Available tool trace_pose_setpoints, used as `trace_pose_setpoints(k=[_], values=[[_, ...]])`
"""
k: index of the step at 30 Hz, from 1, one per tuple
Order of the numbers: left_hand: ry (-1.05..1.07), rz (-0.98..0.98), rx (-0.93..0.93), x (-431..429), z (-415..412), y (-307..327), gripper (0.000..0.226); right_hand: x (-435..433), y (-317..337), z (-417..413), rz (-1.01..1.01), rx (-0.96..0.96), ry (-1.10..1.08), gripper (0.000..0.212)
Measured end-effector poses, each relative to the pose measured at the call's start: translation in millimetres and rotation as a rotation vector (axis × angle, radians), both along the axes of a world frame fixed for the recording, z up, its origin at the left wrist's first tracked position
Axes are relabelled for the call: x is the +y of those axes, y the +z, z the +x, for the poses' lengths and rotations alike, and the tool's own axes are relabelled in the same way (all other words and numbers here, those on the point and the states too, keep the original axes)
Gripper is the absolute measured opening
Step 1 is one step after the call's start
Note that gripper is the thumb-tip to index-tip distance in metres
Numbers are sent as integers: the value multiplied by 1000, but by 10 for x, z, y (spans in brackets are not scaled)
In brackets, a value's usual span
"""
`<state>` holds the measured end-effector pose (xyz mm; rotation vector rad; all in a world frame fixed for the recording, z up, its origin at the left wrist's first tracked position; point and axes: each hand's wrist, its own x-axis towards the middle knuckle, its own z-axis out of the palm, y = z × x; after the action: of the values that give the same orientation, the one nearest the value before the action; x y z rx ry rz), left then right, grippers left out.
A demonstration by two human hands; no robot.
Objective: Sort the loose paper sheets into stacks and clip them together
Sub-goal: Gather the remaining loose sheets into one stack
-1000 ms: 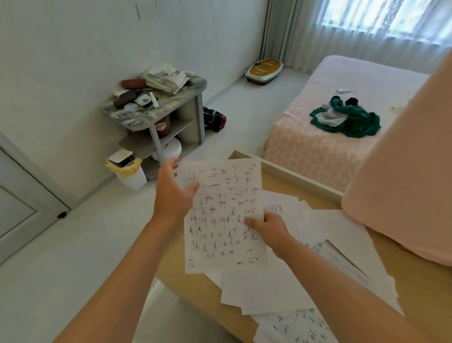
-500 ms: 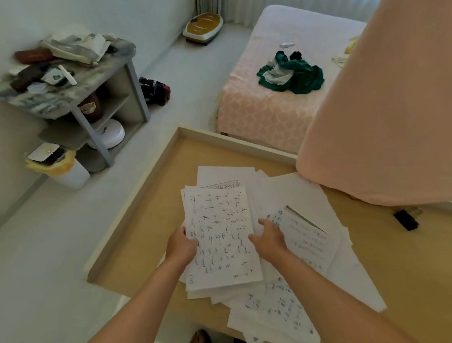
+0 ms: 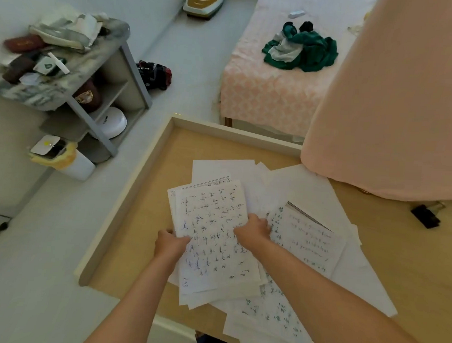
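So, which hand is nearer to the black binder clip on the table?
Right. The right hand grips the right edge of the handwritten sheet, with the binder clip further to its right. The left hand holds the sheet's left edge, farther away.

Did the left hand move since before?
Yes. The left hand came in from beyond the left rim of the table and now grips the sheet.

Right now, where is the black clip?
In the head view, the clip lies on the table at right, below the pink cloth, apart from the papers.
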<state>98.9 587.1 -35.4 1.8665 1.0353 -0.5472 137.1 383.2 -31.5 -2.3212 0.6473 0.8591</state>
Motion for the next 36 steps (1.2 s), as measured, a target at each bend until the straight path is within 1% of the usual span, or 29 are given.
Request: trace_pose_setpoints(k=[1,3,5,7,9,11,12,13,14,15,16,17,18,19,21,24,25,26,28,30,31,33,34,36], values=[[-4,-4,11,23,-1,-25,61,23,16,15,4,11,-18,53],[2,7,7,43,-5,-38,66,56,16,27,125,-1,-100,48],[-16,13,0,51,-20,-66,71,116,53,-12,271,-12,-130,50],[-54,27,4,53,-37,-85,73,153,45,-56,311,-5,-76,52],[-117,70,-4,54,-56,-46,70,156,50,-110,337,-31,-20,43],[-181,161,-55,115,-44,-16,64,95,153,-162,447,-69,-103,33],[-203,193,-102,149,-25,7,65,41,213,-193,519,-84,-159,30],[-217,173,-157,169,2,62,70,-25,278,-223,589,-87,-216,28],[-212,85,-210,175,38,119,75,-100,331,-254,654,-100,-280,27],[-194,-49,-230,140,75,213,75,-177,377,-282,682,-116,-334,27],[-211,-173,-221,86,116,264,71,-267,417,-320,690,-142,-393,27],[-266,-262,-198,6,152,332,62,-367,434,-363,657,-169,-442,26],[-354,-299,-172,-91,188,369,53,-471,436,-413,617,-203,-487,26],[-421,-309,-171,-200,218,405,44,-577,441,-470,567,-232,-519,26],[-506,-302,-194,-475,250,456,37,-774,444,-611,482,-288,-572,30],[-650,-220,-223,-946,198,430,26,-1045,381,-853,317,-322,-633,29],[-687,-194,-229,-1100,157,389,24,-1118,352,-927,231,-317,-634,27],[-723,-162,-224,-1228,111,325,23,-1190,315,-996,124,-301,-618,26],[-815,-49,-187,-1413,20,212,30,-1326,206,-1119,-61,-202,-578,35],[-910,115,-150,-1523,-69,111,48,-1396,147,-1199,-73,-123,-612,50],[-911,153,-145,-1559,-112,94,55,-1404,138,-1229,-43,-117,-645,59],[-883,147,-136,-1596,-172,95,61,-1412,142,-1249,36,-135,-726,73],[-860,136,-132,-1594,-181,101,63,-1414,132,-1235,80,-140,-778,77],[-814,116,-132,-1546,-155,85,70,-1405,125,-1190,158,-139,-859,75]])
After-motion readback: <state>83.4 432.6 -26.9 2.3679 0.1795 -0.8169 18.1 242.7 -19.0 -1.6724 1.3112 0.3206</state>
